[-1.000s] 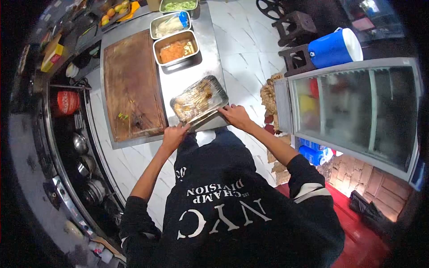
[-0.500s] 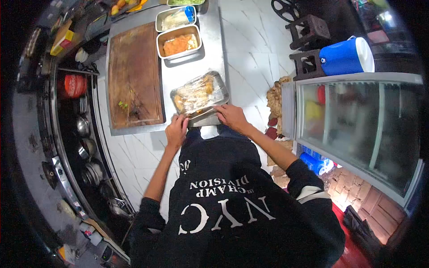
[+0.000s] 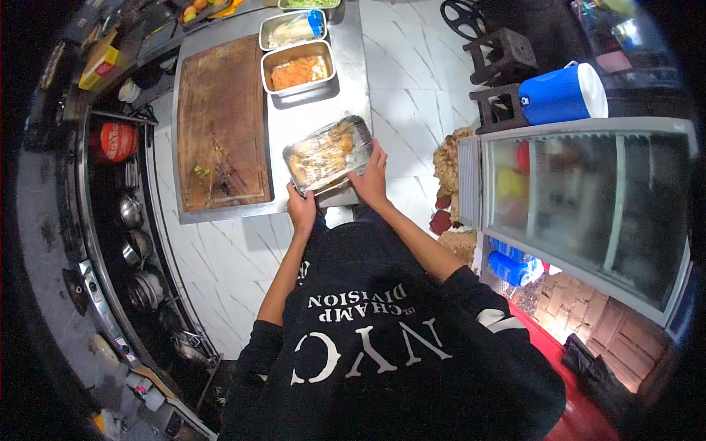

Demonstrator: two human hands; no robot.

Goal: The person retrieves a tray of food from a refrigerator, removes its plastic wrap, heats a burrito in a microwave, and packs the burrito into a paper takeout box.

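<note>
A rectangular tray [image 3: 359,140] holds golden-brown food [image 3: 340,141] under clear, glossy film [image 3: 315,170], wrinkled and streaked with glare. It sits askew at the near end of the metal desk [image 3: 351,81], its right end angled away; whether it touches the surface is unclear.

Food [image 3: 323,153] in wrapped tray [image 3: 361,149] partly obscured by glare; green-filled container [image 3: 310,8] cut by top edge.
</note>
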